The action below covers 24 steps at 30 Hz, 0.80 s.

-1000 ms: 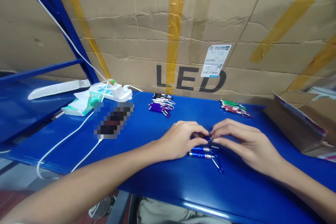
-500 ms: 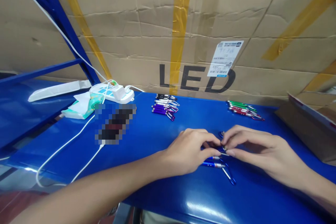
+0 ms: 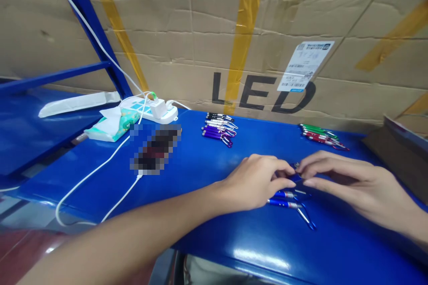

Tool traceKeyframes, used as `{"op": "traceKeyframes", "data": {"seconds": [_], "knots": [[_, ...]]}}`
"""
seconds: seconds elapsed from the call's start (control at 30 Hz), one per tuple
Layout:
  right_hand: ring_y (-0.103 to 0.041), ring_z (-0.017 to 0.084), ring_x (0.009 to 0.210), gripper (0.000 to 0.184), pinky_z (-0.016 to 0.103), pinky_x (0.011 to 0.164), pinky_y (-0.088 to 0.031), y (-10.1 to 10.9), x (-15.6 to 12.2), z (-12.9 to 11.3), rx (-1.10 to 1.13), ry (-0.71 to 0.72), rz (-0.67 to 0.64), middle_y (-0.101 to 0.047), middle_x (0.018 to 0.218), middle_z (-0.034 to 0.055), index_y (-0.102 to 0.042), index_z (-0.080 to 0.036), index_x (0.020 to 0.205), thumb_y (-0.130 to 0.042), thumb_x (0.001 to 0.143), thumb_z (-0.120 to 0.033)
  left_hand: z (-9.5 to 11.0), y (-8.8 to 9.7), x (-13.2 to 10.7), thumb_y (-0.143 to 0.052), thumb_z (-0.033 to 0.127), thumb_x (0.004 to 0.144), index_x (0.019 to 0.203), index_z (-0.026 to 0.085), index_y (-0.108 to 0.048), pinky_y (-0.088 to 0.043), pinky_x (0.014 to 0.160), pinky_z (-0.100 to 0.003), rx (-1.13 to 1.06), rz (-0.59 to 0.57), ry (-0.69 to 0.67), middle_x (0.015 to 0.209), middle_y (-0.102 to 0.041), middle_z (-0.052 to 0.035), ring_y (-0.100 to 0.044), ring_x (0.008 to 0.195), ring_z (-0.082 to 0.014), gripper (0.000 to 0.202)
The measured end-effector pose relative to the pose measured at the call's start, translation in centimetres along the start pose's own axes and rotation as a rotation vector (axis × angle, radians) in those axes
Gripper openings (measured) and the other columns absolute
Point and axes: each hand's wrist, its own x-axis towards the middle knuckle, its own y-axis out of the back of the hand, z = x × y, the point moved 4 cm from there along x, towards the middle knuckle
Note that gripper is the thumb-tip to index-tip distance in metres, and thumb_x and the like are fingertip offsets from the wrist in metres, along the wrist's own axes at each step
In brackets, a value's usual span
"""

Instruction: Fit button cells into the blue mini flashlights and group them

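Observation:
My left hand (image 3: 250,182) is closed, thumb and fingers pinching a small blue keychain penlight (image 3: 295,177) whose body is mostly hidden. My right hand (image 3: 351,182) pinches the same piece from the other side at its small metal end, fingertips nearly meeting those of the left. Just below the hands, blue penlights (image 3: 284,203) lie side by side on the blue table (image 3: 214,227). The nearer one has a blue carabiner clip (image 3: 306,217) stretched out to its right.
Black, silver and purple penlights (image 3: 217,135) lie in a row at the back; green and red ones (image 3: 316,136) lie to the right. At left are a charging phone (image 3: 155,149), a tissue pack (image 3: 123,124) and a power strip (image 3: 163,113). Cardboard (image 3: 187,53) stands behind.
The view has shifted, so everything sits a little farther right and higher. Both hands stay together at the blue penlight; the carabiner loop seen above the fingertips earlier is now mostly hidden.

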Motion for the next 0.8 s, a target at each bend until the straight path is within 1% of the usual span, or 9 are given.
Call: {"op": "traceKeyframes", "data": {"seconds": [0.13,0.27,0.37,0.5,0.63,0.7,0.8], "knots": [[-0.077,0.026,0.088,0.014,0.036,0.077,-0.065,-0.3,-0.1,-0.3,-0.042,0.032,0.039,-0.080,0.099,0.0046,-0.080,-0.033,0.097,-0.074,0.101,-0.045,-0.2,0.0,0.1,-0.078,0.027,0.099,0.114,0.022,-0.081,-0.056,0.082,-0.027,0.004,0.021,0.009,0.110,-0.082,-0.0041,-0.076,0.095,-0.0182,0.016],[-0.077,0.026,0.090,0.008,0.037,0.079,-0.063,-0.7,-0.3,-0.5,-0.073,0.082,0.063,-0.079,0.101,0.0046,-0.078,-0.033,0.104,-0.072,0.102,-0.038,-0.4,-0.1,0.2,-0.078,0.027,0.098,0.115,0.022,-0.081,-0.056,0.080,-0.026,0.005,0.042,-0.003,0.110,-0.083,-0.0041,-0.076,0.094,-0.0179,0.018],[-0.076,0.027,0.093,0.008,0.039,0.081,-0.062,-0.7,-0.6,-0.4,-0.104,0.106,0.076,-0.079,0.103,0.0044,-0.077,-0.034,0.108,-0.072,0.102,-0.035,-0.5,-0.1,0.4,-0.079,0.027,0.098,0.115,0.021,-0.081,-0.055,0.079,-0.026,0.000,0.044,-0.007,0.108,-0.083,-0.0039,-0.076,0.092,-0.0174,0.019],[-0.076,0.027,0.094,0.009,0.040,0.083,-0.062,-0.6,-0.6,-0.1,-0.100,0.101,0.075,-0.079,0.105,0.0037,-0.077,-0.035,0.110,-0.072,0.102,-0.034,-0.5,0.0,0.5,-0.080,0.027,0.097,0.115,0.020,-0.081,-0.054,0.078,-0.025,-0.008,0.042,0.000,0.107,-0.083,-0.0039,-0.076,0.091,-0.0171,0.020],[-0.076,0.027,0.094,0.010,0.039,0.083,-0.062,-0.8,-0.5,-0.2,-0.073,0.082,0.068,-0.078,0.104,0.0044,-0.077,-0.033,0.107,-0.070,0.103,-0.038,-0.4,0.1,0.4,-0.080,0.026,0.096,0.114,0.019,-0.081,-0.054,0.078,-0.024,-0.016,0.044,-0.006,0.105,-0.083,-0.0043,-0.076,0.090,-0.0171,0.020],[-0.076,0.027,0.095,0.012,0.039,0.085,-0.061,-0.7,-0.6,0.1,-0.097,0.059,0.105,-0.078,0.106,0.0053,-0.076,-0.032,0.109,-0.067,0.105,-0.039,-0.4,0.1,0.4,-0.081,0.027,0.096,0.114,0.019,-0.081,-0.054,0.078,-0.024,-0.016,0.043,-0.010,0.102,-0.083,-0.0035,-0.076,0.089,-0.0169,0.020],[-0.074,0.028,0.102,0.021,0.042,0.089,-0.060,0.1,-0.7,1.2,-0.219,0.009,0.224,-0.076,0.114,0.0074,-0.069,-0.030,0.124,-0.061,0.107,-0.040,-0.4,0.2,0.3,-0.080,0.028,0.096,0.115,0.019,-0.080,-0.055,0.079,-0.025,0.004,0.056,-0.015,0.101,-0.083,-0.0038,-0.076,0.088,-0.0171,0.020]]}}
